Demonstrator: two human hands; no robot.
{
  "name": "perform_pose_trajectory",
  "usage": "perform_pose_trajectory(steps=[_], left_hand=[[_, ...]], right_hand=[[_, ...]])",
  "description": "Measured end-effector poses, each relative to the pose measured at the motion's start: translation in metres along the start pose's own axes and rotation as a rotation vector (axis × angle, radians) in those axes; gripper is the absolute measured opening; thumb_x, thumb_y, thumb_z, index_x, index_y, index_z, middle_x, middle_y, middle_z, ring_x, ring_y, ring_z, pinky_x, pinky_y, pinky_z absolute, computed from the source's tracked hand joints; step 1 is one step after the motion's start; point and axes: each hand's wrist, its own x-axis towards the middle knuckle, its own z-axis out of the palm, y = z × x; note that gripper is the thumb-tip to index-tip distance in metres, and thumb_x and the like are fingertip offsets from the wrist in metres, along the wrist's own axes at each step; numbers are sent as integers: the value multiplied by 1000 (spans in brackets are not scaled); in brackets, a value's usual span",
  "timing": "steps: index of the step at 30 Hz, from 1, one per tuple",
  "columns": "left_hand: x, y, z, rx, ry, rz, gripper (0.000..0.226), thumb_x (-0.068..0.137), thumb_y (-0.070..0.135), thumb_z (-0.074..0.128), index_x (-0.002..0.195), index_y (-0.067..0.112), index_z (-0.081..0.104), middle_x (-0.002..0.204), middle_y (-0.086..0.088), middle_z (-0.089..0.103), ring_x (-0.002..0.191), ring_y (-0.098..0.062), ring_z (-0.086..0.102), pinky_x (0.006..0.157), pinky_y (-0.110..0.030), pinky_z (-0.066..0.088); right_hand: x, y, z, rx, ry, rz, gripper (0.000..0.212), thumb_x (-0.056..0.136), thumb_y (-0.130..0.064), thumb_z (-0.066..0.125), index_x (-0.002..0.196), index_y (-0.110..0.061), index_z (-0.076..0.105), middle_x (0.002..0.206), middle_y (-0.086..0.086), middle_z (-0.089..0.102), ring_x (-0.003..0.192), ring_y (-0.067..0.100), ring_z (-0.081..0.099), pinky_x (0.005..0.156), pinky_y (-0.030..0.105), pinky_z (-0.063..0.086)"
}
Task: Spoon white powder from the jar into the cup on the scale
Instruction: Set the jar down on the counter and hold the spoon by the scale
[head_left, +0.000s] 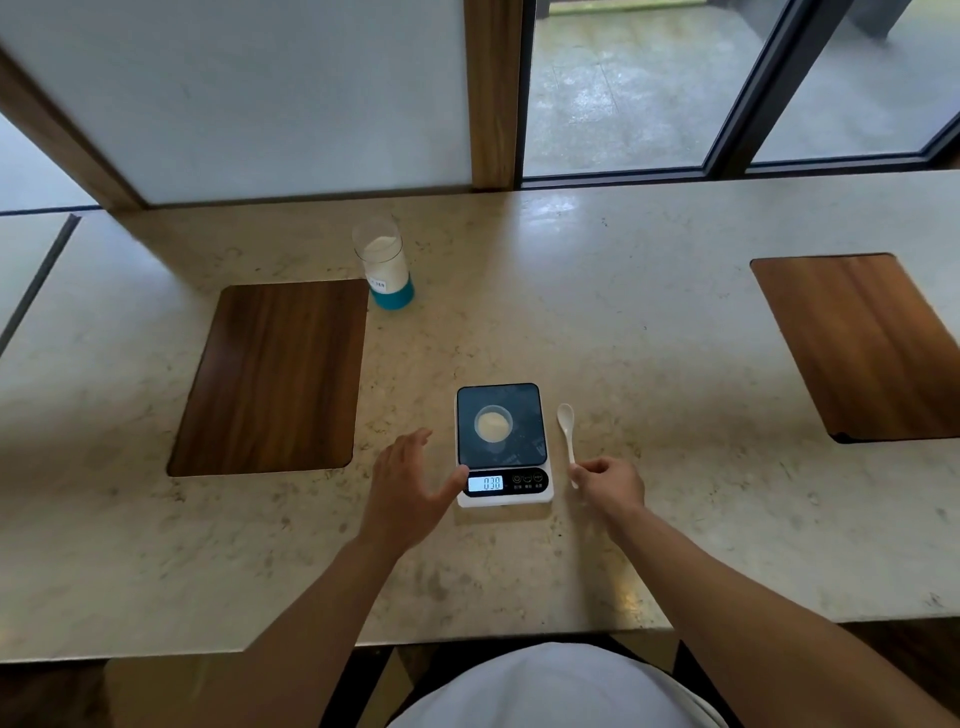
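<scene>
A small clear cup (493, 424) holding white powder stands on the dark platform of a white digital scale (519, 452), whose lit display reads 038. A white spoon (567, 436) lies on the counter just right of the scale, bowl pointing away from me. My right hand (609, 486) pinches the spoon's handle end. My left hand (408, 486) is spread flat beside the scale's left edge, thumb tip touching its front corner. A clear jar (385, 265) with a teal base, open and partly full of white powder, stands far back left.
A beige stone counter (675, 364) carries two inset wooden panels, one at left (270, 379) and one at far right (857, 348). Frosted panels and a window frame rise behind the counter. The counter's front edge runs close to my body.
</scene>
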Motion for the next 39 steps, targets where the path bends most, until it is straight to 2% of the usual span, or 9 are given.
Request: perform_pose_trajectory(steps=[4,12,15,20,24,30,36,39], left_hand=[[3,0,0,-11,-7,-15,74,80,66,58,137,20,43,139,-3,51,124,-21,48,106,-48,38],[12,-1,6,-11,-14,17,69,80,66,56,134,23,44,135,-1,54,120,-19,50,104,-46,39],[14,0,7,-14,-24,16,70,80,67,56,134,23,44,135,-1,54,120,-19,50,104,-44,37],[16,2,6,-10,-36,27,71,81,67,53,134,21,45,134,-2,54,119,-19,50,104,-44,37],[17,2,4,1,-46,26,71,81,66,54,135,20,45,136,-2,53,120,-20,49,105,-45,38],[17,5,2,-5,-53,21,73,80,65,54,135,18,47,135,-4,54,120,-20,50,104,-44,38],[18,6,2,21,-72,8,74,80,66,52,136,18,47,138,-4,53,122,-21,49,105,-44,37],[17,9,-1,30,-83,-1,74,80,66,53,136,18,46,137,-4,53,122,-22,49,105,-44,38]], right_hand=[[0,1,-3,-37,3,-20,10,87,-26,74,91,-16,76,88,-2,74,85,16,69,86,41,57],[-1,-5,-3,-173,20,-6,17,85,-30,75,77,-15,73,78,1,72,68,16,68,67,33,58],[-3,-6,-1,-223,26,-16,19,86,-31,73,70,-19,71,74,0,71,64,19,68,65,38,60],[-2,-6,1,-278,19,-21,21,87,-30,72,72,-17,74,74,-2,70,70,17,67,71,38,59],[-3,-6,2,-312,9,-18,26,88,-30,70,64,-19,71,69,-1,70,66,18,67,64,33,55],[-1,-5,1,-335,3,-9,22,87,-29,69,72,-14,73,70,0,70,66,18,67,60,31,53],[2,-6,0,-324,5,-9,12,86,-30,69,84,-18,67,84,-1,68,76,16,63,68,33,53],[2,-9,-1,-295,10,-24,11,87,-29,70,84,-21,62,86,-2,66,77,15,62,72,36,54]])
